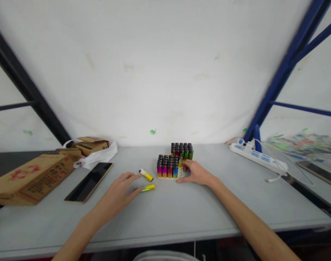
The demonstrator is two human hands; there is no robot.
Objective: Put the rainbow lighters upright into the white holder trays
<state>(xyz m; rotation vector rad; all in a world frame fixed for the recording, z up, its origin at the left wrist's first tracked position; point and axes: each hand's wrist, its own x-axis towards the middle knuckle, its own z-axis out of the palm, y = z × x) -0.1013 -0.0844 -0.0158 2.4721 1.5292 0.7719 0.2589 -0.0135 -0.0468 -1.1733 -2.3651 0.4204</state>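
Observation:
My left hand [121,190] is above the table with thumb and fingers apart. Its thumb is at the end of a green-and-yellow lighter [148,187], whose other end it covers; whether they touch I cannot tell. By the index fingertip lies a yellow lighter with a pale label [146,175]. My right hand [196,173] grips the right side of a white lighter tray [180,175], thumb at the front corner. Multicoloured lighters with black tops [167,170] stand upright in rows there. The right column shows a yellow lighter [180,162] and bare white slots.
Behind stands a second block of upright lighters [188,154]. To the left are a tablet-like dark device [89,182], a cardboard box [32,177], a smaller opened box [92,145] and a white plastic bag [100,157]. A power strip [259,157] with cables lies at right.

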